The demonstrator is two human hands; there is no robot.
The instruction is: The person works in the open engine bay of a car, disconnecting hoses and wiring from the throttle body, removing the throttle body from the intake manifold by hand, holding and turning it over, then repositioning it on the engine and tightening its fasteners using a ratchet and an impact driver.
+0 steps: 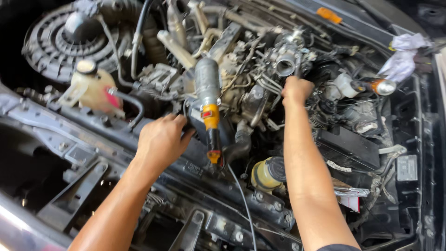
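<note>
We look down into an open engine bay [153, 139] and we see our 2 hands inside it. Our left hand [160, 142] rests on the dark front crossbar, just beside a hanging work lamp [208, 100] with a grey metal body and a yellow and black grip. The fingers are curled toward the lamp grip, but we cannot tell if they really close around something, because the back of the hand hides them. A thin cable [241, 200] goes down from the lamp over the front of the car.

Our right hand [296, 90] is deeper in the bay, with the arm stretched forward. It is closed like a fist on the engine parts just below a round metal throttle opening [284, 65], and what it grips is hidden under the fingers.

On the left stands a cream coolant tank [93, 88] with a round cap, and behind it the big black fan shroud [60, 39]. Near the right forearm there is a yellowish reservoir [267, 174] with a black cap. Far on the right a white rag [403, 58] lies on the edge of the bay, and near it an orange and silver spray can [377, 86] lies among the hoses.
</note>
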